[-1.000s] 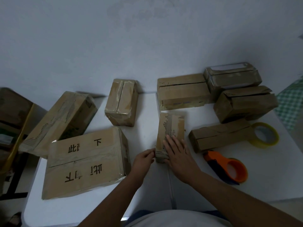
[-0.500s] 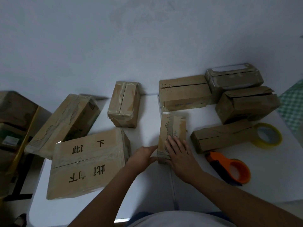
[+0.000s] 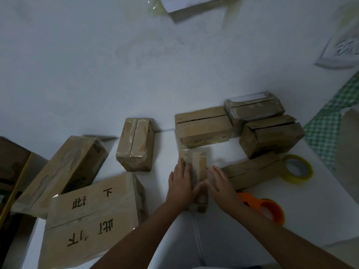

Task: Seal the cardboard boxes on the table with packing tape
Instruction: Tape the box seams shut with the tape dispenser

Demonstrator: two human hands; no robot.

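A small narrow cardboard box [image 3: 197,165] stands at the middle of the white table [image 3: 310,220], with tape over its top. My left hand [image 3: 179,186] lies flat against its left side and top, fingers straight. My right hand [image 3: 220,183] presses flat on its right side, thumb across the near end. An orange tape dispenser [image 3: 266,207] lies just right of my right wrist. A yellow tape roll [image 3: 297,168] lies further right.
A large printed box [image 3: 91,218] lies at the near left, a tilted box [image 3: 60,171] behind it, and a taped box [image 3: 136,143] at the centre back. Three boxes [image 3: 204,128] cluster at the back right; a long flat box [image 3: 250,171] lies beside my right hand.
My left hand has moved from the box's near left corner up onto its left side. My right hand has slid off the top to the right side. The camera has tilted up.
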